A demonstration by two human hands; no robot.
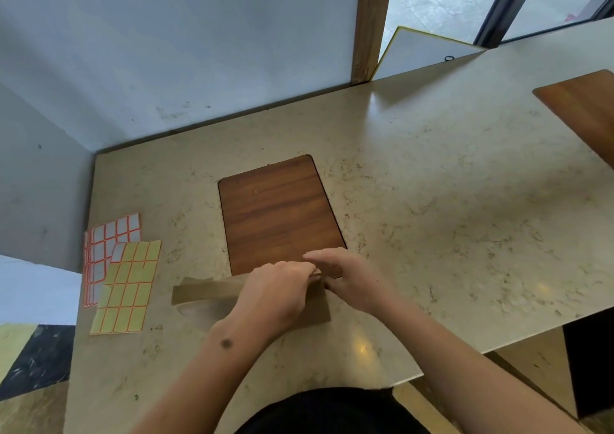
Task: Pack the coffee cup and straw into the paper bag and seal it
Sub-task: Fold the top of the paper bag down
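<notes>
A brown paper bag (202, 292) stands on the counter below me, seen from above, its top folded into a flat band. My left hand (277, 295) lies over the right part of the fold and grips it. My right hand (349, 279) pinches the bag's right end, fingertips meeting those of the left hand. No coffee cup or straw is in sight; the bag's inside is hidden.
Two sticker sheets lie left of the bag: a yellow one (128, 289) overlapping a white one with red borders (111, 237). A wooden inlay panel (280, 214) sits in the marble counter (448, 221) just beyond my hands. The wall is close on the left.
</notes>
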